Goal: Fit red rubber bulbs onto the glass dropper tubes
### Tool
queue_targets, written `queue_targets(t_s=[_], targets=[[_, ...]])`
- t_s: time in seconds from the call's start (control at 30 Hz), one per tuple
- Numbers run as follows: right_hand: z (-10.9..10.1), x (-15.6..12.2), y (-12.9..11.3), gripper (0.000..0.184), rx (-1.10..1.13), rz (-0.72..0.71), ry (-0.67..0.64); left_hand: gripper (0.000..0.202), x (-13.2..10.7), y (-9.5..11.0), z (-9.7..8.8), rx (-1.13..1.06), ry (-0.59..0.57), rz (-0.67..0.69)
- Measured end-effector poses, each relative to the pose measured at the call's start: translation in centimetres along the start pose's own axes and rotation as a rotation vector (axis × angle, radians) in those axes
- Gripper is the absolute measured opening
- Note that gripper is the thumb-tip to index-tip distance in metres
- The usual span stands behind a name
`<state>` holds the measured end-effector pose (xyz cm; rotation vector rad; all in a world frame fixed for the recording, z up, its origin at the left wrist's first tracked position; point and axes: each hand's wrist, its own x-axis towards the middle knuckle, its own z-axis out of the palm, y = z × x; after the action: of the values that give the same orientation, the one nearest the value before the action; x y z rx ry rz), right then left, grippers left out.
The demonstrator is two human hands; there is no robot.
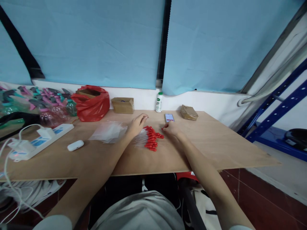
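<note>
A pile of droppers [151,138], with red bulb-like ends and thin clear stems, lies on the wooden table between my hands. My left hand [137,125] is raised just beyond the stems, its thumb and fingers drawn together; what they hold, if anything, is too small to see. To the right of the pile, my right hand [171,127] is closed in a pinch, and a bit of red shows at its fingertips, like the end of a dropper. Clear plastic bags [107,131] lie flat, left of my left forearm.
Along the wall stand a red plastic bag [93,107] with a box inside, a cardboard box [122,105], a white bottle [159,103] and a brown package [189,112]. A phone [169,118] lies beyond my right hand. Leftward are a power strip [61,130], a white case [75,145] and several spray bottles [56,111].
</note>
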<state>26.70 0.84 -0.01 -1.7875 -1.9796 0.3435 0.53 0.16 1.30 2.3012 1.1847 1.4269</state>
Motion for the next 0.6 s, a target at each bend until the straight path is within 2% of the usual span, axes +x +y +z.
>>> queue_targets(t_s=[0.17,0.3,0.47,0.6], targets=[[-0.1,0.4,-0.2,0.015,0.26,-0.072,0.09,0.03,-0.1,0.1,0.2,-0.06,0.007,0.003],[-0.2,0.4,-0.9,0.019,0.449,-0.229,0.111,0.027,-0.2,0.4,0.3,-0.094,-0.029,-0.007],[-0.3,-0.5,-2.2,0.02,0.671,-0.441,0.113,0.026,-0.4,1.0,0.9,-0.182,-0.071,0.009],[-0.4,-1.3,-3.2,0.023,0.751,-0.472,0.044,0.029,-0.4,1.3,1.5,-0.255,-0.077,0.001]])
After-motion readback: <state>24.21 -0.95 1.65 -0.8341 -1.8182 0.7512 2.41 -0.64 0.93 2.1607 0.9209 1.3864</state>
